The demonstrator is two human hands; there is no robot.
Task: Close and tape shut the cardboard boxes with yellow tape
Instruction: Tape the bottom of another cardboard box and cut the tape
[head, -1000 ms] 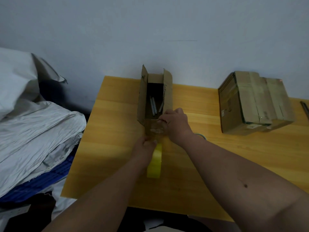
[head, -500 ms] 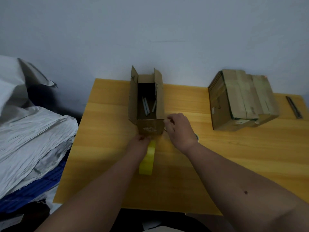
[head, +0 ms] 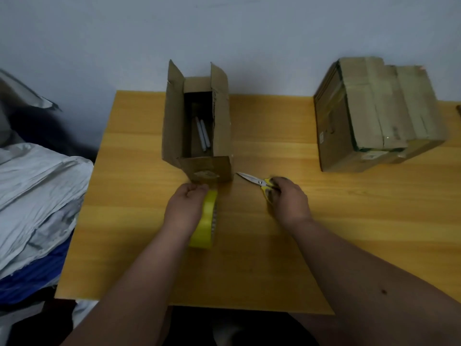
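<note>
Open box [head: 197, 126] standing on the table [head: 324, 233], taken here as the landmark: its two long flaps stand upright, grey rod-like items lie inside, and its near end wall faces you with a pale patch of what may be tape. Just in front of that wall your left hand [head: 185, 211] grips the yellow tape roll [head: 205, 221], fingers curled over its upper rim, the roll standing on edge on the table; whether a strip already runs from roll to wall cannot be told. To the right of the box's near corner your right hand [head: 289, 201] is clenched around the yellow handles of the scissors [head: 257, 183], blades apparently together and pointing toward the box, tips close to but apart from it. Far right of the box sits a second box [head: 379, 116], closed and already banded with tape. The step in hand appears to be cutting a strip at the near wall, with the top flaps not yet folded. Risks from here: if you let tension drop before the cut, the loose end may curl back and stick to itself or the roll; a cut taken too near the wall could nick the cardboard or your left fingertips; and taping before the flaps are pressed flat would leave the top gaping.
</note>
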